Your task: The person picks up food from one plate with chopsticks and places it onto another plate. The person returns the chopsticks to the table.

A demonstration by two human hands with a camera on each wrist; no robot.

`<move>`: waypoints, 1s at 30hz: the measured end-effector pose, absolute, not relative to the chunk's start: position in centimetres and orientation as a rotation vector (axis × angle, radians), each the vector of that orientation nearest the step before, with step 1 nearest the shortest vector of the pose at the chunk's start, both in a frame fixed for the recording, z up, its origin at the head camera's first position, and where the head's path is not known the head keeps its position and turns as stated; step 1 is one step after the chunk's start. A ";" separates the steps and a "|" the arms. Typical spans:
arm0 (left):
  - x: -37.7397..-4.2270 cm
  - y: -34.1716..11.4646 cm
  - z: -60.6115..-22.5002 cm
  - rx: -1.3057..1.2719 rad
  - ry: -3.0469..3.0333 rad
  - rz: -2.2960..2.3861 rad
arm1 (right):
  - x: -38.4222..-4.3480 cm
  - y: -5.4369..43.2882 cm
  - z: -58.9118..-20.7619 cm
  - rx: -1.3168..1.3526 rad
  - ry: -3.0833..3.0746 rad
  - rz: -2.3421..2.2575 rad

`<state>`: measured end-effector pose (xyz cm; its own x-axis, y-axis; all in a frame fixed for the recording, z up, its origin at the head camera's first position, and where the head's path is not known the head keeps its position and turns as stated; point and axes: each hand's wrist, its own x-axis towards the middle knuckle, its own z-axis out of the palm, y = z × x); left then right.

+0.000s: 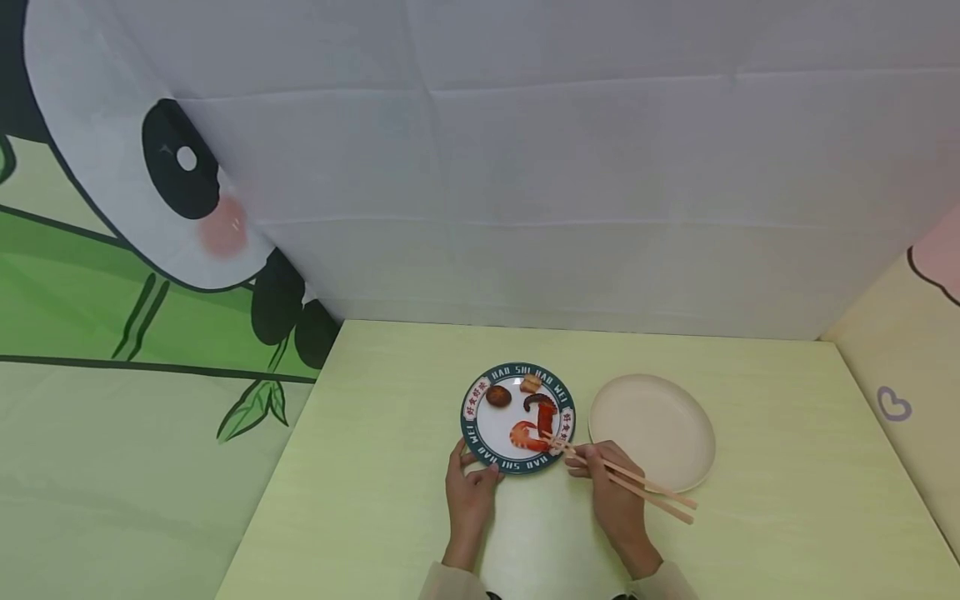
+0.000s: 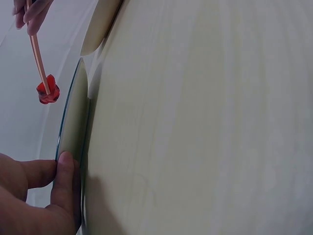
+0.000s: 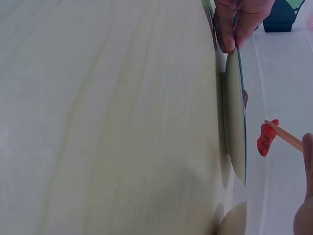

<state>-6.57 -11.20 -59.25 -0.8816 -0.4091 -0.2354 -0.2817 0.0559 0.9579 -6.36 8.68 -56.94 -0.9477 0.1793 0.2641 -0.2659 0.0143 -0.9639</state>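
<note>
My left hand (image 1: 471, 497) pinches the near left rim of a round plate (image 1: 471, 429) with a dark green lettered border. My right hand (image 1: 617, 497) holds a pair of wooden chopsticks (image 1: 651, 490). Their tips grip a red piece of food (image 3: 265, 140), which both wrist views show raised off the plate. On the plate are an orange shrimp (image 1: 524, 435), a round brown mushroom (image 1: 498, 396), a tan chunk (image 1: 530, 383) and a dark curved piece (image 1: 534, 399). The left wrist view shows the thumb and fingers (image 2: 62, 183) on the rim.
A plain cream plate (image 1: 663, 417) lies to the right of the lettered plate, partly behind my right hand. Both stand on a pale yellow table (image 1: 375, 500). A white cloth wall (image 1: 562, 192) rises at the back, and a printed panel (image 1: 112, 292) stands on the left.
</note>
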 end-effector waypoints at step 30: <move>-6.4 -11.2 -59.3 0.687 -2.168 -1.986 | -6.2 10.2 -56.5 0.011 -1.945 1.997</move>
